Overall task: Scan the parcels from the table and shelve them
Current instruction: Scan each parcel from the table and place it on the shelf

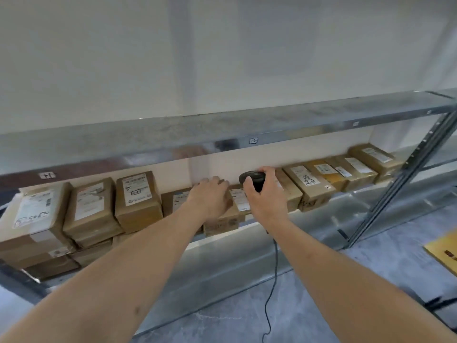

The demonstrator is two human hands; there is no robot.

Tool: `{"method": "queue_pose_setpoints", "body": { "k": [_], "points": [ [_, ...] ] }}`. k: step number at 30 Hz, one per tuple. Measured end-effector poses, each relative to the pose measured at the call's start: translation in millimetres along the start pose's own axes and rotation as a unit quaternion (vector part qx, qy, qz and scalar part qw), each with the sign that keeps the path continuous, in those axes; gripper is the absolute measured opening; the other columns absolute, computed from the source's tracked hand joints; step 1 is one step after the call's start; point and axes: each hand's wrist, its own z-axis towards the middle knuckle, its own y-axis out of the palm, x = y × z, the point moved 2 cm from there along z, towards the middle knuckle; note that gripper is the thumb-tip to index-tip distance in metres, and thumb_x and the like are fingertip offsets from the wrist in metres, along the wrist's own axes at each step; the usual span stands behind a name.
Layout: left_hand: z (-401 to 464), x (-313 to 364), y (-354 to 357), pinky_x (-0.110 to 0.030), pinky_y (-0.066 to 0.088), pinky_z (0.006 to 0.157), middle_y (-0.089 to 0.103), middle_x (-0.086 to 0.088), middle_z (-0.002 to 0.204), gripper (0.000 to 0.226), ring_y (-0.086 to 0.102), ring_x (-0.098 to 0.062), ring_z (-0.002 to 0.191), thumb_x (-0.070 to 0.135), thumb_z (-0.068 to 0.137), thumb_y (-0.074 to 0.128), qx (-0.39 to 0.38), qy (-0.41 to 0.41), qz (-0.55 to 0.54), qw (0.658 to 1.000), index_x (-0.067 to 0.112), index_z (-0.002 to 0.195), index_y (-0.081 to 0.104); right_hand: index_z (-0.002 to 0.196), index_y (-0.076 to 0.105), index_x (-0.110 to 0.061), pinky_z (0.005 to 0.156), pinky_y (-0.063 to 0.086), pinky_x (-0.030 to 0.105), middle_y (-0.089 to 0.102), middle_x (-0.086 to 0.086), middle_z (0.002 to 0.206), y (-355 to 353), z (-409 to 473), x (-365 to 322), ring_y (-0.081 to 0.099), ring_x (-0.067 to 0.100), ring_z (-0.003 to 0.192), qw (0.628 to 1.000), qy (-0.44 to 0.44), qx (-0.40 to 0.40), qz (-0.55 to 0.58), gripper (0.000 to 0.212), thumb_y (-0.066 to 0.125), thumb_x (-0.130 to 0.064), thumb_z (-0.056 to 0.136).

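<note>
Galvanised metal shelving (222, 134) stands against a white wall on a grey concrete floor (371, 280). Its lower level carries a row of taped cardboard parcels with white labels. Left hand (210, 196) lies palm-down, fingers spread, on top of a small brown parcel (222, 219) at mid-shelf. Right hand (264, 194) is wrapped around a black corded barcode scanner (253, 179) just beside that parcel; its cable (273, 280) hangs to the floor.

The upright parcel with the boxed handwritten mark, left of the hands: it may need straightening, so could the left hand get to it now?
Probably yes: the left hand rests on a parcel just beside that upright parcel, with nothing between them.
</note>
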Motion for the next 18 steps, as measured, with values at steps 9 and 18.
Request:
{"method": "queue_pose_setpoints", "body": {
  "k": [9, 18],
  "points": [
    [4.8, 189.6, -13.4, -0.049, 0.05, 0.1, 0.061, -0.012, 0.136, 0.048, 0.057, -0.036, 0.124, 0.048, 0.098, 0.048, 0.019, 0.12, -0.021, 0.992, 0.02, 0.136, 0.058, 0.136, 0.041, -0.031, 0.075, 0.054, 0.038, 0.065, -0.006, 0.098, -176.4, -48.3, 68.3, 0.066, 0.023, 0.089, 0.994, 0.045, 0.099, -0.031, 0.038, 0.051, -0.048, 0.104],
    [6.3, 380.5, -26.8, -0.049, 0.047, 0.103, 0.053, -0.008, 0.141, 0.056, 0.051, -0.035, 0.131, 0.054, 0.102, 0.05, 0.021, 0.248, -0.019, 0.968, 0.025, 0.15, 0.048, 0.128, 0.043, -0.03, 0.073, 0.058, 0.044, 0.064, -0.007, 0.091, -336.3, -95.6, 138.6, 0.066, 0.022, 0.083, 0.97, 0.1, 0.217, -0.041, 0.033, 0.052, -0.049, 0.103]
  ]
}}
